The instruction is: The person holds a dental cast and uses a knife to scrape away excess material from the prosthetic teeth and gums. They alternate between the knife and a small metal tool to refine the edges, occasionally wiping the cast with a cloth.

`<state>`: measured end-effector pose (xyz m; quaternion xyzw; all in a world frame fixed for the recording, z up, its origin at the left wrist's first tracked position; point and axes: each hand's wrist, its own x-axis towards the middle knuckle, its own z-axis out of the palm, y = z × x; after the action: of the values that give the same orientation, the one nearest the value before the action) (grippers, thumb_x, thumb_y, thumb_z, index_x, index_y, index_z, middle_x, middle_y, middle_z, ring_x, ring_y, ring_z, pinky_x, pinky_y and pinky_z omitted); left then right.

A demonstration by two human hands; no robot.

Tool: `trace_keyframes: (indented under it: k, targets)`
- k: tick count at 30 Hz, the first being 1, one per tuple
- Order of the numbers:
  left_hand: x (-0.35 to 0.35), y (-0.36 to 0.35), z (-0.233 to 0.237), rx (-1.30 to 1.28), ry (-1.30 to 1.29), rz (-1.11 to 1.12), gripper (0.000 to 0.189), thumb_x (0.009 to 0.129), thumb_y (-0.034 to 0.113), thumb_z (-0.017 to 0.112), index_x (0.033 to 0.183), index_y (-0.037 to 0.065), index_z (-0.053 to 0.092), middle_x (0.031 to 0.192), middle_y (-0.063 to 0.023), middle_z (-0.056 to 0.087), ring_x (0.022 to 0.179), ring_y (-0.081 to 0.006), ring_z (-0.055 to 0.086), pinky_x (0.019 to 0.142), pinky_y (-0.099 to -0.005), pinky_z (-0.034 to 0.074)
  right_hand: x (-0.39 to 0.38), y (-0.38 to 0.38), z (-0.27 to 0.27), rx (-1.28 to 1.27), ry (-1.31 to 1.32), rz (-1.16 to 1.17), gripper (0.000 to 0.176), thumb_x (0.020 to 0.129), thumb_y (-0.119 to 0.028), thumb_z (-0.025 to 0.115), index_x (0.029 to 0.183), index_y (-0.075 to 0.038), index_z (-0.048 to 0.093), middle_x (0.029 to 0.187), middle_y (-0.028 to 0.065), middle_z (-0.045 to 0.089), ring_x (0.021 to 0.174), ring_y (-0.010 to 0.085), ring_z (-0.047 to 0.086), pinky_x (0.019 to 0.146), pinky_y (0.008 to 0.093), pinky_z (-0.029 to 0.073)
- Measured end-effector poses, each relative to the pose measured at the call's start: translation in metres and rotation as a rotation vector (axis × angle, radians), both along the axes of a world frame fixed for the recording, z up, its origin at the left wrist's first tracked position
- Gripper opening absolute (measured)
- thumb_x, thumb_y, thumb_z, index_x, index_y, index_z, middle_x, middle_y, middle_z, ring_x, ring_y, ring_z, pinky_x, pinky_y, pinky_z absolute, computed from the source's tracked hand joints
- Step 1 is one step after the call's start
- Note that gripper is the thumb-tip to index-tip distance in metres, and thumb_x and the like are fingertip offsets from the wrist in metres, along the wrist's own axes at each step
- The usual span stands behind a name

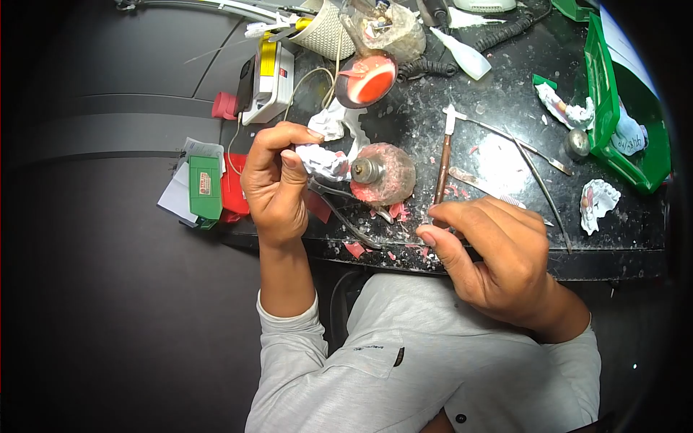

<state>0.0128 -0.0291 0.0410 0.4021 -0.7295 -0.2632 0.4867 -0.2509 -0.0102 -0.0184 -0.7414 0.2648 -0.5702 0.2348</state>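
Observation:
My left hand (278,180) is closed, pinching a small white plaster dental cast (323,162) with a trace of pink on it between thumb and fingers. Just right of the cast stands a glass spirit lamp (393,177) with a metal wick holder, its glass smeared pink. My right hand (498,252) is curled over the table's front edge, thumb and index fingertips close together; what they hold, if anything, I cannot tell. Above its index finger is the brown handle of a wax knife (444,162), its lower end reaching the fingers.
A round metal bowl with pink wax (370,81) is behind the lamp. Slim metal tools (538,173) lie right, near a green bin (603,108) and a plaster piece (599,206). Pink wax scraps (355,250) litter the front edge. A white box (271,86) stands left.

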Motion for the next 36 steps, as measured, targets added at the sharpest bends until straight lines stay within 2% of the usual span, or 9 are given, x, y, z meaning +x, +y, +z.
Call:
trace_keyframes:
  k: [6, 10, 12, 16, 22, 25, 28, 33, 36]
  targets:
    - [0.005, 0.004, 0.0, 0.007, 0.08, 0.011, 0.024, 0.106, 0.02, 0.055, 0.116, -0.001, 0.056, 0.102, -0.0123, 0.058, 0.09, -0.0155, 0.052, 0.081, -0.0288, 0.045, 0.0, 0.001, 0.001, 0.021, -0.004, 0.004, 0.021, 0.082, -0.01, 0.082, 0.089, 0.003, 0.067, 0.074, 0.0125, 0.067, 0.059, 0.0261, 0.065, 0.051, 0.0352, 0.05]
    - [0.014, 0.022, -0.008, 0.224, 0.698, -0.015, 0.022, 0.105, 0.012, 0.053, 0.125, 0.002, 0.051, 0.1, -0.0103, 0.051, 0.082, -0.0162, 0.048, 0.074, -0.0305, 0.047, 0.001, 0.001, 0.003, 0.041, -0.023, 0.004, 0.018, 0.082, -0.007, 0.081, 0.089, 0.003, 0.068, 0.074, 0.0136, 0.068, 0.06, 0.0279, 0.066, 0.054, 0.0358, 0.051]
    - [0.022, 0.039, -0.023, 0.336, 0.915, -0.033, 0.024, 0.106, 0.02, 0.054, 0.125, 0.005, 0.051, 0.1, -0.0097, 0.054, 0.087, -0.0173, 0.054, 0.075, -0.0295, 0.05, 0.0, 0.002, 0.006, 0.055, -0.013, 0.015, 0.016, 0.083, -0.005, 0.08, 0.089, 0.003, 0.068, 0.074, 0.014, 0.068, 0.06, 0.0281, 0.066, 0.054, 0.0355, 0.051]
    - [0.013, 0.072, -0.03, 0.512, 1.18, 0.017, 0.024, 0.103, 0.014, 0.053, 0.125, 0.006, 0.051, 0.094, -0.0083, 0.051, 0.076, -0.0167, 0.054, 0.059, -0.0293, 0.052, 0.003, 0.004, 0.01, 0.094, 0.019, -0.024, 0.01, 0.085, -0.002, 0.077, 0.088, 0.004, 0.069, 0.075, 0.0149, 0.07, 0.06, 0.028, 0.067, 0.056, 0.0343, 0.052]
    - [-0.009, 0.103, -0.005, 0.56, 1.297, -0.079, 0.025, 0.103, 0.014, 0.054, 0.126, 0.006, 0.05, 0.093, -0.0088, 0.051, 0.074, -0.0146, 0.052, 0.052, -0.026, 0.05, 0.01, 0.006, 0.009, 0.095, 0.054, -0.066, 0.004, 0.089, 0.0, 0.074, 0.091, 0.004, 0.072, 0.074, 0.0119, 0.07, 0.059, 0.0168, 0.064, 0.052, 0.0271, 0.047]
    - [-0.019, 0.113, 0.001, 0.585, 1.385, -0.122, 0.027, 0.106, 0.021, 0.052, 0.128, 0.006, 0.048, 0.095, -0.0106, 0.054, 0.074, -0.0158, 0.059, 0.052, -0.0281, 0.057, 0.01, 0.007, 0.008, 0.141, 0.072, -0.095, 0.004, 0.091, 0.001, 0.073, 0.092, 0.004, 0.072, 0.074, 0.0108, 0.071, 0.059, 0.0142, 0.064, 0.05, 0.0264, 0.045]
    - [-0.024, 0.116, 0.0, 0.533, 1.303, -0.185, 0.025, 0.107, 0.019, 0.05, 0.126, 0.003, 0.045, 0.097, -0.0125, 0.049, 0.074, -0.0156, 0.053, 0.049, -0.027, 0.053, 0.013, 0.007, 0.008, 0.146, 0.056, -0.102, 0.004, 0.091, 0.0, 0.073, 0.092, 0.004, 0.072, 0.075, 0.0107, 0.071, 0.059, 0.0139, 0.066, 0.048, 0.0256, 0.044]
    - [-0.039, 0.117, 0.006, 0.532, 1.247, 0.02, 0.022, 0.108, 0.02, 0.046, 0.125, 0.006, 0.044, 0.094, -0.0119, 0.051, 0.072, -0.0189, 0.064, 0.053, -0.0317, 0.064, 0.013, 0.006, 0.006, 0.14, 0.075, -0.12, 0.005, 0.09, -0.001, 0.074, 0.091, 0.004, 0.072, 0.075, 0.0118, 0.072, 0.058, 0.0149, 0.065, 0.047, 0.0262, 0.044]
    - [-0.042, 0.117, 0.011, 0.54, 1.292, -0.017, 0.023, 0.108, 0.021, 0.046, 0.125, 0.006, 0.043, 0.095, -0.0117, 0.052, 0.071, -0.0206, 0.066, 0.053, -0.0337, 0.065, 0.014, 0.005, 0.005, 0.133, 0.07, -0.113, 0.005, 0.09, -0.001, 0.074, 0.09, 0.004, 0.073, 0.075, 0.012, 0.072, 0.059, 0.015, 0.066, 0.047, 0.026, 0.044]
